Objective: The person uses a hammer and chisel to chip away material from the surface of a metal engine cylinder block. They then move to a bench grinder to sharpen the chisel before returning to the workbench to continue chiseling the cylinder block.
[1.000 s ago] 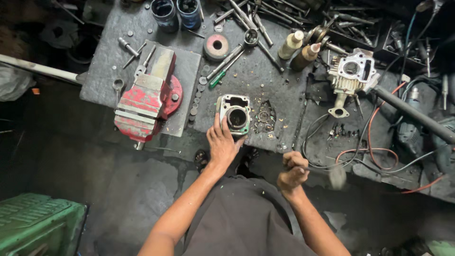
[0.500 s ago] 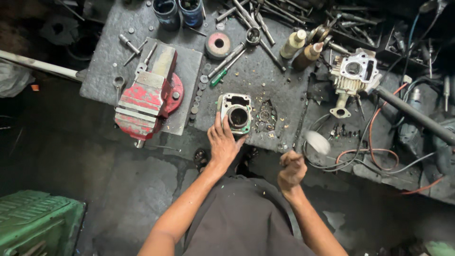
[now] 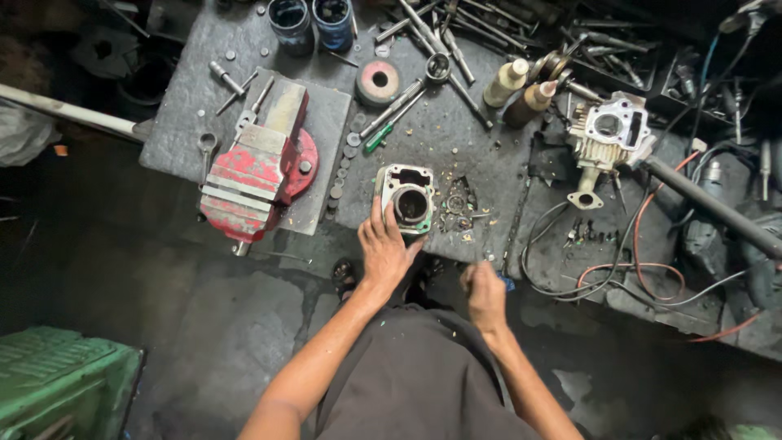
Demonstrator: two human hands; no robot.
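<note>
Looking down from the head cam: left hand (image 3: 385, 253) lies flat and open against the near edge of the engine cylinder block (image 3: 406, 198), fingers touching it, not gripping. The block sits mid-bench, with the red vise (image 3: 254, 171) at its 9 o'clock and a cylinder head (image 3: 609, 134) around 2 o'clock. Right hand (image 3: 484, 295) is clenched at the bench's near edge; can't tell what's inside it.

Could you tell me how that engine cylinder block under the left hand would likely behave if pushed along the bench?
The cylinder block looks like solid metal, so probably heavy for its size and rigid. It sits flat, bore upward, so it should slide rather than roll. The left hand rests on its near edge.
</note>
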